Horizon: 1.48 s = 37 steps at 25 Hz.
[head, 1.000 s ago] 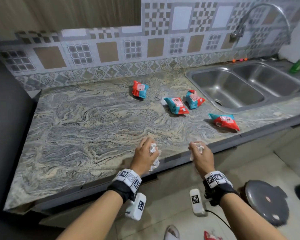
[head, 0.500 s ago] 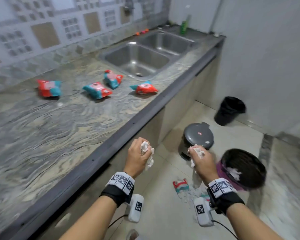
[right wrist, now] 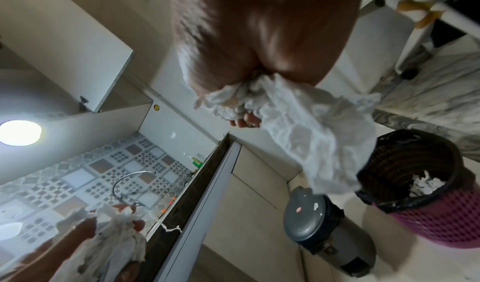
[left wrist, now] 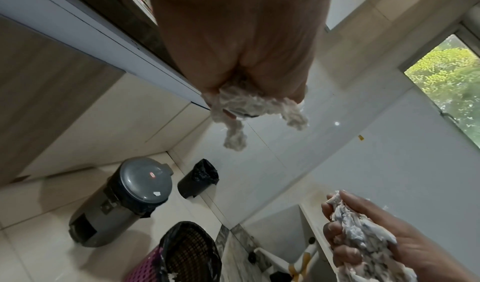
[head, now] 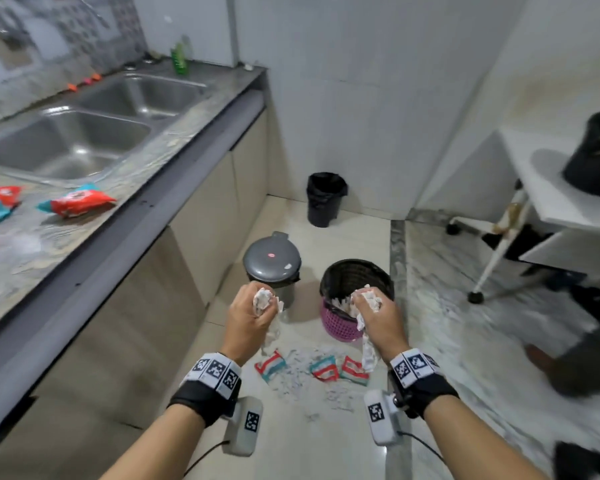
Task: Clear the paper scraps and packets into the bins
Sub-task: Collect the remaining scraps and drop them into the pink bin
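Note:
My left hand (head: pixel 253 317) grips a wad of white paper scraps (head: pixel 264 301) above the floor, just in front of the grey lidded bin (head: pixel 271 262). My right hand (head: pixel 374 315) grips another wad of paper scraps (head: pixel 369 299) over the near rim of the pink basket bin (head: pixel 355 271), which has a black liner and paper inside. Strips hang below both fists (right wrist: pixel 311 142). Red and teal packets (head: pixel 321 368) lie on the floor among shredded paper, and more packets (head: pixel 77 204) lie on the marble counter (head: pixel 21 258).
A small black bin (head: pixel 324 199) stands by the far wall. The double steel sink (head: pixel 70 143) is at the upper left. A white table (head: pixel 561 199) with a black pot on it stands on the right. Dark shapes lie on the floor at far right.
The view has swung from the counter to the floor. Both hands, still gripping their paper wads, have moved away from the counter edge toward the bins.

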{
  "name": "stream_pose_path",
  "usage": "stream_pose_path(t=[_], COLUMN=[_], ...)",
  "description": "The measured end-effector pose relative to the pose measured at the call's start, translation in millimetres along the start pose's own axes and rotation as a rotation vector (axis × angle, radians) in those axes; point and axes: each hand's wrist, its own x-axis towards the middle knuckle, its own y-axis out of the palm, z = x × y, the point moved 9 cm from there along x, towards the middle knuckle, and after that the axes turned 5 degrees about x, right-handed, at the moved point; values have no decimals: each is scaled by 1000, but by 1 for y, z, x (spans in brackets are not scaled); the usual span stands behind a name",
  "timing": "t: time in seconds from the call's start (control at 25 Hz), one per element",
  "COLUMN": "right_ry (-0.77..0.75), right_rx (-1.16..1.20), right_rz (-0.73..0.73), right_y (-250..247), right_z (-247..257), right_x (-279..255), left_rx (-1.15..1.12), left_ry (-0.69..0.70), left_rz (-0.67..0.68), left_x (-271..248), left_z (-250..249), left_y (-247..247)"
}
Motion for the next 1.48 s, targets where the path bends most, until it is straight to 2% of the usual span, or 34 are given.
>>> stream_pose_path(t=[0.16,0.36,0.56,0.84,0.92,1.0,1.08,1.2,1.36,1.48], right_ry=[57,143,229,351,385,436,522,653,742,755], right_rx=[-17,-24,-52,-96,-102,-116,-128,-145,-266,-208], right_rz=[-69,-157,-231,-142,-110,-91,-58,-46,85,168], right_y=[-66,-112,-127,-132,-128,-112,-85,-54,-9,26], right_z=[-10,-30,-63,-113,-140,-190,-267,-374,-508,-573], right_x=[26,74,131,231,273,322,370,415,446,466], left_rx=[-7,57,48,80,110,171,229,259,328,251], left_ry=[-10,21,51,-50,-132,-221,-323,-487,-702,-792], left_rz=[95,159,230,250,245,212,143,131,205,277], left_x=[24,85,156,227,241,255,265,268,248,233], left_z=[-32,-39,-44,-21,6,51,113,204,315,372], left_y=[63,131,197,284,317,355,404,482,580,622])
